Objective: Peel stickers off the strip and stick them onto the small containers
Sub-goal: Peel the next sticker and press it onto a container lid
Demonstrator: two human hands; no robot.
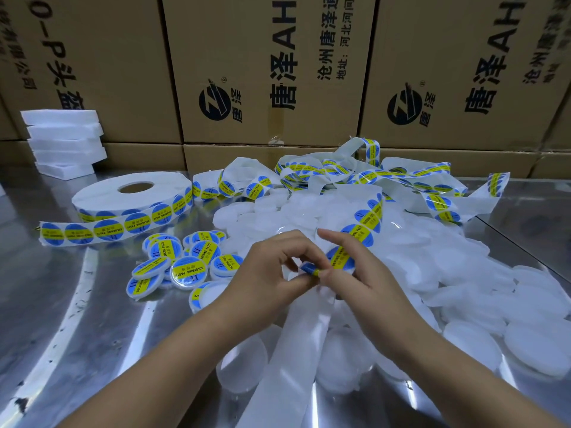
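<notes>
My left hand point(272, 270) and right hand point(358, 273) meet over the middle of the bench point(77, 304). Between them is a sticker point(309, 269), a small round label, blue with a yellow band, half curled off its backing. My left fingers are bent and pinch its lifted edge. My right thumb and curled fingers hold the strip point(367, 217) just beside it, with the forefinger stretched out straight.

The strip is glossy white paper carrying a row of the same blue-and-yellow rounds; it comes down to my hands from a tangle of loops along the far edge, and the stripped backing point(293, 350) trails from them toward the near edge. Each yellow band reads "SOLDERING PASTE" in black, with small Chinese characters I cannot make out.

The labelled containers point(185, 267), flat round white pots, lie in a cluster just left of my hands; the plain containers point(448, 257) lie heaped from the middle to the right edge. A big roll point(133, 193) lies flat toward the far left, its loose end running out to the left; white foam blocks point(65, 140) are stacked at the far left corner.

Cardboard boxes point(268, 72) stand behind the far edge, printed sideways with a round black logo, "唐泽", "AH", "沧州唐泽" and "地址:河北河间".
</notes>
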